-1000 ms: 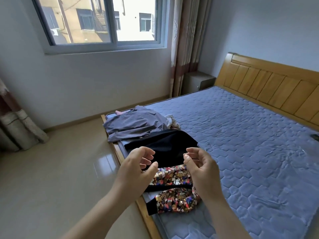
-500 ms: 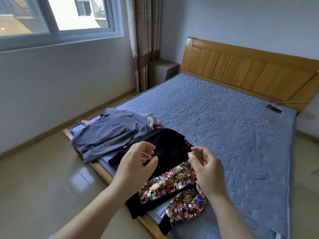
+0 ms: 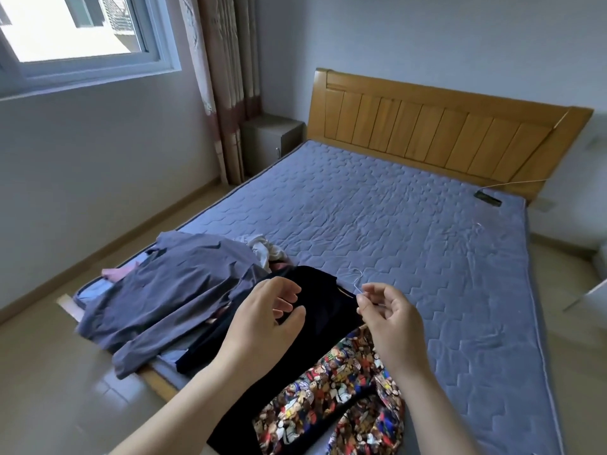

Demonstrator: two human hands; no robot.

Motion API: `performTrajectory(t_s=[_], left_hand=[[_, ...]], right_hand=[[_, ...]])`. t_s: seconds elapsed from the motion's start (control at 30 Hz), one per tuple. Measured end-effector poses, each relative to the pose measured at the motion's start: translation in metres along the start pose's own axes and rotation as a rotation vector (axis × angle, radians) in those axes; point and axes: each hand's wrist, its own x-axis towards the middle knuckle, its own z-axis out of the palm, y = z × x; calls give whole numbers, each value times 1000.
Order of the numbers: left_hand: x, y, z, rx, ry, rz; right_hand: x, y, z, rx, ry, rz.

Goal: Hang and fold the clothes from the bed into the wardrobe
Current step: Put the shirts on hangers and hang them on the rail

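- My right hand: thumb + index finger are pinched together on the thin wire hanger, just at the collar of the black top
- My left hand: fingers loosely curled, apart from the thumb, nothing in them; it is above the black top
- Black top w/ colourful printed sleeves lies flat at the foot edge of the bed
- Grey shirt lies just left of it, partly over the bed edge; white cloth is behind them

- No lettering, label, brand name or number can be read anywhere in view.
- The multicoloured cartoon-print fabric shows crowded figures only; any writing on it is too small to tell.
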Motion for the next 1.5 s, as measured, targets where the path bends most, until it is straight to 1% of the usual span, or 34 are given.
performTrajectory(t_s=[0.13,0.23,0.6,0.8,0.97,1.17,1.5], left_hand=[[34,-10,-1,-15,-33,9],[61,-25,-2,-32,-88,11],[175,-81,-29,-42,-284,115],[200,-109,-12,-38,-409,105],[205,-133,19,-27,-452,65],[213,-168,67,61,-523,6],[250,-240,150,172,-546,-80]], right_hand=[[27,-1,13,-16,21,16],[43,3,26,-31,46,45],[84,6,92,-112,239,169],[85,23,101,-156,297,270],[91,57,95,-176,299,338],[108,119,84,-225,192,439],[159,240,79,-363,100,488]])
